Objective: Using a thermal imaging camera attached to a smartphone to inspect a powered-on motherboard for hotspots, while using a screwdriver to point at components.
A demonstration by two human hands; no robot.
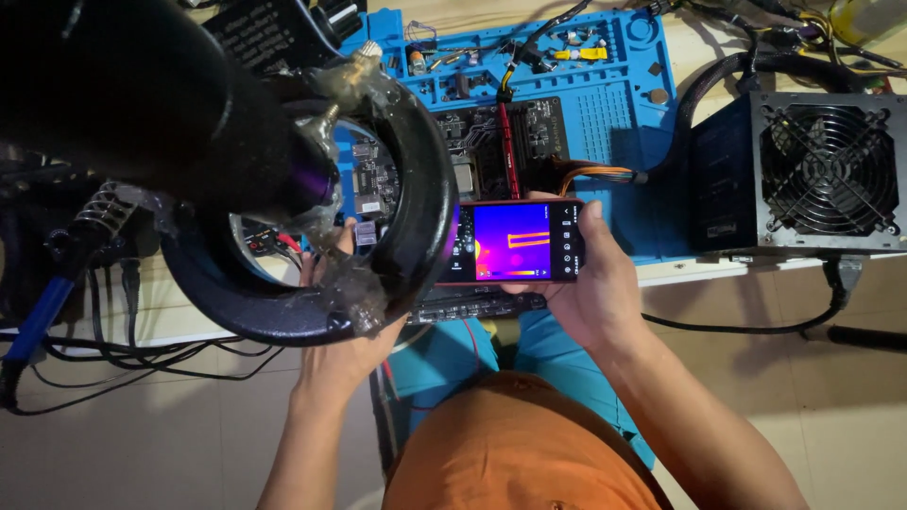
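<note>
Right now the phone (515, 243) is held flat and sideways in the air, just above the dark circuit board (501, 146) that lies on the blue mat (605, 123). Its screen glows purple with an orange shape, like a heat picture of the board below.

The right hand (590, 288) has a firm grip on the right end of the phone, fingers under it and thumb on its edge. The left hand (345, 335) reaches up to the left end, but the big black ring lamp (416, 203) covers the fingers, so I cannot tell how that grip sits or if it really holds the phone.

To do this step well, I think the phone should stay level and very steady over the board. Both hands should move slowly together, so the heat picture does not blur. The thumb should keep off the screen. It looks wise to watch the ring lamp too, since it hangs close to the phone's left end and could get bumped.

Orange wires (590, 175) run from the board toward the grey power box (803, 170) with its round fan, which sits on the counter (690, 269) to the right. A blue-handled tool (42, 307) rests in a spring holder on the left, near loose black cables (142, 359).
</note>
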